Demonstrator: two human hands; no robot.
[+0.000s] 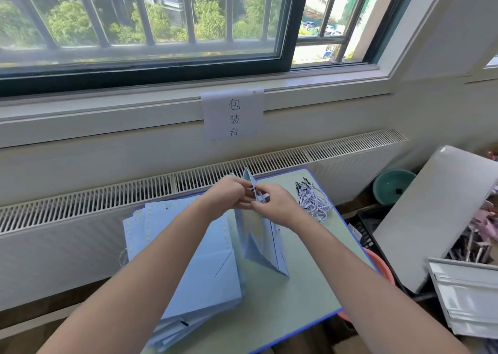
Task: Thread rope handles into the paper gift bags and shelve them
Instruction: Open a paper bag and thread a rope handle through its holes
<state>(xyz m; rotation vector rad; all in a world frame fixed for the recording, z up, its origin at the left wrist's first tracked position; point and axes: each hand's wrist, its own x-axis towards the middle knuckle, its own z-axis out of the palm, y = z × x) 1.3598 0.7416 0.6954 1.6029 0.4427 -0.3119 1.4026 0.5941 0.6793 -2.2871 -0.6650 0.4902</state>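
Head view shows the paper gift bag [258, 243] held on edge above the surface [304, 308], folded flat, its top rim raised toward the window and its base pointing down at the person. Both hands meet at that top rim. The left hand [229, 194] pinches the rim with fingers closed on the paper; the right hand [277, 205] is closed on a short length of rope handle [262, 196] beside the rim, where a dark tip shows between the fingers. Whether the tip has entered a punched hole cannot be determined. Judged from its look, the bag is light, thin and stiff along its creases but easily dented; hold it at the reinforced top edge close to the hole, not by the flat panels. The rope is soft and limp; only its hard dark tip can be pushed, so grip just behind that tip. To the left of the held bag lies a stack of flat bags [188, 267], pale blue, with rows of small holes along their edges. At the right rear corner of the surface sits a loose pile of spare rope handles [314, 202], well apart from the stack. Above the vent grille hangs a paper sign [233, 116] on the sill. No shelf is identifiable.
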